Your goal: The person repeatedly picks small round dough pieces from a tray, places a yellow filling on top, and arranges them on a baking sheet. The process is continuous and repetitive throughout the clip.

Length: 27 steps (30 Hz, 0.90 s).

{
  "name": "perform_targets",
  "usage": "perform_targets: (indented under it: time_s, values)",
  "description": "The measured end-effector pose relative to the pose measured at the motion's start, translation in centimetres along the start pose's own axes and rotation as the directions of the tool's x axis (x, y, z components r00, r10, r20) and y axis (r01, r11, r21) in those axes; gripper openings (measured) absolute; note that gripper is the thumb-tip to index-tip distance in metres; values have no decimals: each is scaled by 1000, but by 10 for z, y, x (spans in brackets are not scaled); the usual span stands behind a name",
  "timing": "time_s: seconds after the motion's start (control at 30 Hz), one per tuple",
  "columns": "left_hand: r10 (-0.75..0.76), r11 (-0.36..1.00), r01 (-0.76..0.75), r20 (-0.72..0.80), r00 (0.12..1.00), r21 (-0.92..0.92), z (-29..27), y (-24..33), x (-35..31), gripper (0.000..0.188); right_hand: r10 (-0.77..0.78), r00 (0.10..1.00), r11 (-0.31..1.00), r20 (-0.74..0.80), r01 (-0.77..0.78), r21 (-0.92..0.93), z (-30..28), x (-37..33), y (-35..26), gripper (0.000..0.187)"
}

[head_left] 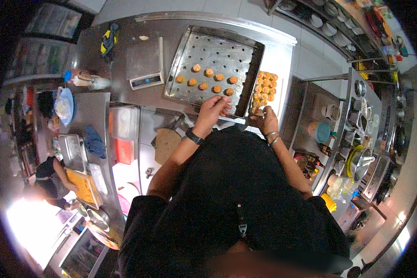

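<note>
A square metal tray with holes (pixel 208 51) lies on the counter before me. Several small round orange-topped dumplings (pixel 203 86) stand in two rows on its nearer half. Beside its right wall, more such dumplings (pixel 265 86) sit packed close together; what they rest in is hard to make out. My left hand (pixel 214 110) hovers over the tray's near edge, fingers loosely bent and apart, just below the nearest dumpling. At the near end of the packed group is my right hand (pixel 266 121), its fingers closed together; whatever they grip is hidden.
Left of the tray stands a flat weighing scale (pixel 146 62), with a yellow and black cloth (pixel 109 41) beyond it. A bottle (pixel 85 78) lies near the counter's left end. Shelves and cookware line the right. Another person's arm (pixel 65 173) reaches over a yellow board at left.
</note>
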State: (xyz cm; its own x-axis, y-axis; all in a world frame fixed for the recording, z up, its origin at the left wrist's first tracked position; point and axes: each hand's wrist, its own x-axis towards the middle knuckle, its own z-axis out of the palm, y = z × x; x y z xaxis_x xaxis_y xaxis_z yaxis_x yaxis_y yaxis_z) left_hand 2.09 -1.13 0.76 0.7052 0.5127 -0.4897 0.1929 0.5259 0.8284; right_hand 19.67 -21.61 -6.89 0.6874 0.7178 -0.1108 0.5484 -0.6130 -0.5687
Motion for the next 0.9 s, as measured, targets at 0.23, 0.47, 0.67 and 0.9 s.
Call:
perform_targets:
  time_s: [0.23, 0.47, 0.67, 0.9]
  values:
    - [-67, 978, 40, 126, 990, 204, 15, -7, -2, 24, -23, 996, 999, -86, 26, 36, 35, 6, 11, 43]
    - [103, 928, -207, 322, 941, 309, 12, -28, 4, 37, -75, 988, 990, -132, 89, 110, -7, -2, -15, 34]
    - [52, 865, -259, 437, 898, 430, 31, -19, 26, 76, -128, 974, 969, -185, 162, 184, -55, 4, -54, 34]
    - [104, 968, -231, 671, 734, 103, 44, -3, 38, 88, -222, 961, 931, -168, 260, 255, -90, 7, -107, 44]
